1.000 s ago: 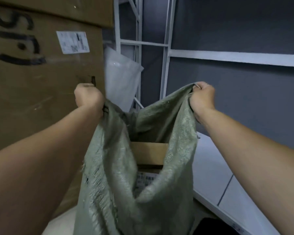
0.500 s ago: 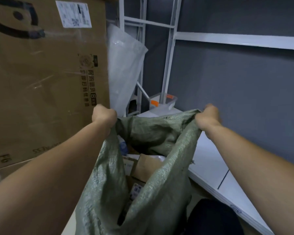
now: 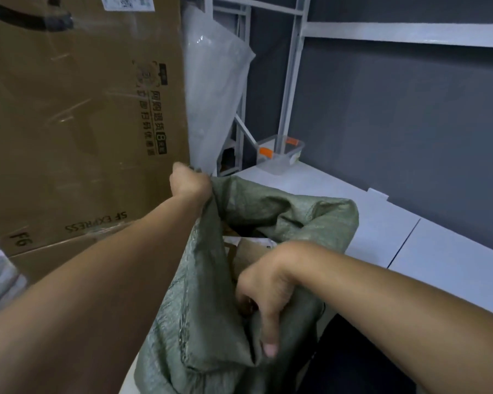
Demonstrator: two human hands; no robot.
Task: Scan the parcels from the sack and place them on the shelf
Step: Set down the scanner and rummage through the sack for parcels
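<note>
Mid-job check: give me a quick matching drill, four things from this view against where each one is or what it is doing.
Things
1. left hand
2. right hand
3. clear bin
4. cardboard box

Places or states
A. sits at the back of the white shelf
B. grips the far rim of the green sack
C. stands at the left, printed SF EXPRESS
D. curled over the sack's near edge

Pairs: 1-B, 2-D, 3-A, 4-C
</note>
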